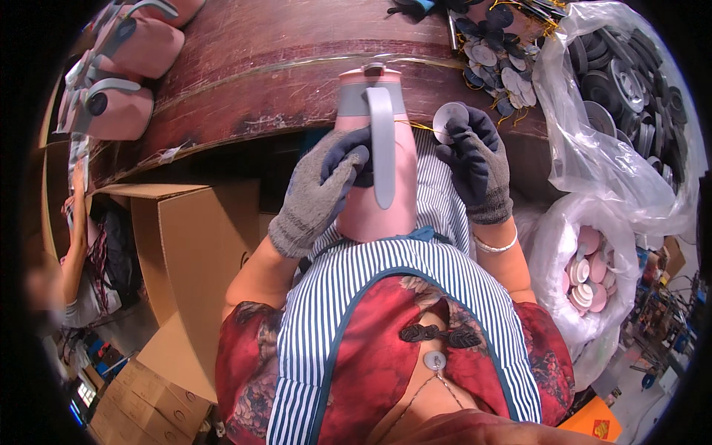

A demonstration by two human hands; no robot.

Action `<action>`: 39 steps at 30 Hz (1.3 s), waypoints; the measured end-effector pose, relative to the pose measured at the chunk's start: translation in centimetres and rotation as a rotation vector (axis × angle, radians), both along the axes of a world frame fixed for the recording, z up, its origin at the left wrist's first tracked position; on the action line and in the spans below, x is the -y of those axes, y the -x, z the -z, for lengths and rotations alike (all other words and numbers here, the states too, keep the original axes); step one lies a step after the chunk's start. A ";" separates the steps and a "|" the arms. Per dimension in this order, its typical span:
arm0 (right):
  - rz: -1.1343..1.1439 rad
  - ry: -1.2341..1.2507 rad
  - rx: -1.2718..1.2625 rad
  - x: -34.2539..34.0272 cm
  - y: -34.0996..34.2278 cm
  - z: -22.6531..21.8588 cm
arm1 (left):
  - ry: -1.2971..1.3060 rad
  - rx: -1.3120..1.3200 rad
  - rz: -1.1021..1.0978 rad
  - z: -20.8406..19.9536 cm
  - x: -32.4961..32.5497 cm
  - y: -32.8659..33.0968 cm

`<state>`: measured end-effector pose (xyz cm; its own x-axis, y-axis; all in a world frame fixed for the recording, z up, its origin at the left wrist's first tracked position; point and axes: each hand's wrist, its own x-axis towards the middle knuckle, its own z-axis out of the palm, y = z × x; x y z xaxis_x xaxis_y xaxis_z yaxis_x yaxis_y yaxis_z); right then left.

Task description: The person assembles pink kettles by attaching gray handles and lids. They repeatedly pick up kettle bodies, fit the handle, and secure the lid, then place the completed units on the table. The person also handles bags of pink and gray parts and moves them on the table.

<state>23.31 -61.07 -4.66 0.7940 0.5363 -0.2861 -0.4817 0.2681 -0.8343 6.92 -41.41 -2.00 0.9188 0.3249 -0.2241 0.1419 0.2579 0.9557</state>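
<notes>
A pink jug (393,167) with a grey collar and a long grey handle stands between my hands, leaning against my striped apron at the table's edge. Gloved in grey and navy, my left hand (322,185) is wrapped around its body beside the handle, fingers curled. At the right, my gloved right hand (477,163) pinches a round, pale grey tag (449,121) between thumb and fingers. From the tag a yellow cord (412,125) stretches toward the jug's handle; the handle hides where it ends.
Several pink jugs (122,111) stand at the table's far left. A heap of round tags (500,63) with yellow cords lies at the back right. Bags of dark discs (627,89) and pink and white discs (586,278) are at my right. Cardboard boxes (194,252) and another person's arm (76,230) are left.
</notes>
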 end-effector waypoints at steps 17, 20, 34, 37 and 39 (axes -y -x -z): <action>-0.077 -0.204 -0.198 -2.3 2.0 0.7 | 0.053 0.014 0.017 0.8 -4.1 -1.6; -0.134 -0.338 -0.199 -3.1 1.8 0.1 | 0.691 0.399 0.062 0.1 -5.1 -0.8; -0.328 0.057 0.785 -8.1 -2.0 -6.5 | 0.068 -0.032 0.118 -4.1 -7.7 -4.2; -0.350 0.218 1.161 -7.8 -2.6 -7.1 | -0.248 -0.034 0.184 -5.6 -8.1 -5.7; -0.186 0.050 1.123 -8.8 -2.3 -6.4 | -0.501 0.096 0.313 -6.3 -8.4 -7.0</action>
<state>25.62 -52.24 1.76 0.5241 0.6808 0.5117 0.5151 0.2251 -0.8271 13.93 -33.02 4.29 0.9965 0.0801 -0.0246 0.0452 -0.2672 0.9626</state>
